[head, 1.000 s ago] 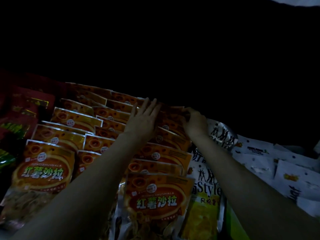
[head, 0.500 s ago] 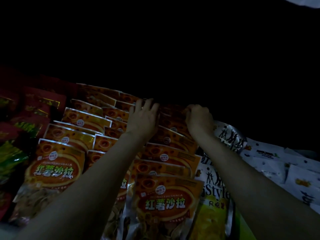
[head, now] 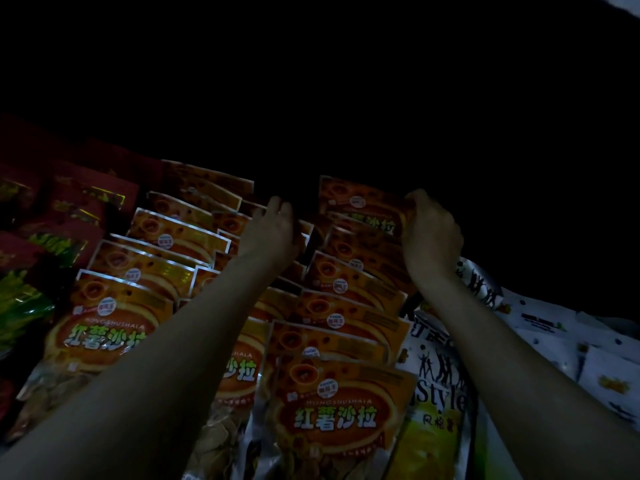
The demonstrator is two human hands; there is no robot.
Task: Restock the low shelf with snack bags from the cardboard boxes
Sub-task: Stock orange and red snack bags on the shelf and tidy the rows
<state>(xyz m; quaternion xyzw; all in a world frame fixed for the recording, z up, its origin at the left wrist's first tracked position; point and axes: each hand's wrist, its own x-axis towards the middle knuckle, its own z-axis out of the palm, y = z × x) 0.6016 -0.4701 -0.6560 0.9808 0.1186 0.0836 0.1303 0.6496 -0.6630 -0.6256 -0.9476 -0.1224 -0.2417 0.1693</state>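
- Far back on the dim shelf, the right hand (head: 431, 233) pinches the upper right corner of one glossy orange snack bag (head: 360, 211), tilted up at the rear of the right-hand row.
- Left hand (head: 272, 230) reaches among the middle row's bags, fingers curled at their top edges; I cannot tell whether they grip anything.
- Overlapping rows of matching orange bags (head: 332, 407) fill the shelf, each with silver edging and a clear window showing chips.
- Beside them lie dark red packets (head: 86, 197) on the left and white bags (head: 440, 375) printed "Style" on the right.
- Front bags read "HONGSHUSHALA" above large white Chinese characters.
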